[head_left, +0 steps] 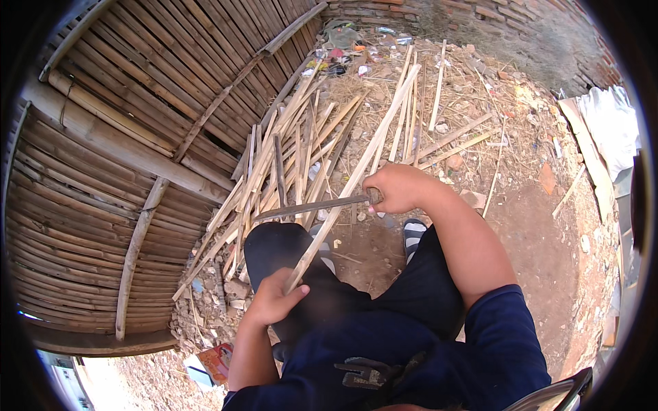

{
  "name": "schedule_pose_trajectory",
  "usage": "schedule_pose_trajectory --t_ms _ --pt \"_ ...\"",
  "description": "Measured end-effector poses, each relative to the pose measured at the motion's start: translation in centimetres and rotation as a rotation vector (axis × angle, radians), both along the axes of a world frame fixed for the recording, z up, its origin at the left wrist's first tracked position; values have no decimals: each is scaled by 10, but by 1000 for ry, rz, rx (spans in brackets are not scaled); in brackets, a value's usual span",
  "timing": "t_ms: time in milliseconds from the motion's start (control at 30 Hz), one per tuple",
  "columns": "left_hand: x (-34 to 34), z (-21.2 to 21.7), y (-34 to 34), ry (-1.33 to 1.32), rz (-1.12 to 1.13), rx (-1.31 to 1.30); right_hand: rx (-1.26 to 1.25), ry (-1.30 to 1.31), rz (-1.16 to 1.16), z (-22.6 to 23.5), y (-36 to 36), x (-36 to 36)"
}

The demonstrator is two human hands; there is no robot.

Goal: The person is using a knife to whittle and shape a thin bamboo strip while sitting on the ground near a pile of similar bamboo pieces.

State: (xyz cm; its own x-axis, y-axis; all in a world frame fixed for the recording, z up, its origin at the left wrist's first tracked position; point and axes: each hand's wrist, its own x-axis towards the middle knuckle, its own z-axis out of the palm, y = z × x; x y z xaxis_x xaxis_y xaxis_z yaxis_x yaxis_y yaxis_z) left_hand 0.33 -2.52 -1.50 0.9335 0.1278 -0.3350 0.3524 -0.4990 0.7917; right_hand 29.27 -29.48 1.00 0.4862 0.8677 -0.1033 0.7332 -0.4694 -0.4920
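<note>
My left hand (273,301) is closed around the near end of a long pale bamboo strip (378,140), close to my left thigh. The strip slants up and away to the right, its far end above the littered ground. My right hand (399,188) grips the handle of a machete (312,207). Its dark, slightly curved blade points left and crosses the strip a little beyond my knees. Whether the blade cuts into the strip or only rests against it, I cannot tell. The fingers of my right hand hide most of the handle.
A heap of split bamboo strips (301,147) lies ahead to the left, beside a bamboo slat wall (103,137). More strips lie on the straw-strewn ground. A brick wall (493,20) closes the far side. White sacking (610,127) and a plank (588,157) stand at right.
</note>
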Motion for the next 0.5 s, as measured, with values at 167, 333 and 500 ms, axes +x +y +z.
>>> schedule_pose_trajectory --t_ms 167,333,500 --pt "1 5 -2 5 -8 44 7 84 -269 -3 -21 35" --pt "4 6 -5 -4 -29 54 165 22 -550 -18 -50 55" --pt "3 0 -4 -47 -6 -40 39 78 -294 -2 -31 31"
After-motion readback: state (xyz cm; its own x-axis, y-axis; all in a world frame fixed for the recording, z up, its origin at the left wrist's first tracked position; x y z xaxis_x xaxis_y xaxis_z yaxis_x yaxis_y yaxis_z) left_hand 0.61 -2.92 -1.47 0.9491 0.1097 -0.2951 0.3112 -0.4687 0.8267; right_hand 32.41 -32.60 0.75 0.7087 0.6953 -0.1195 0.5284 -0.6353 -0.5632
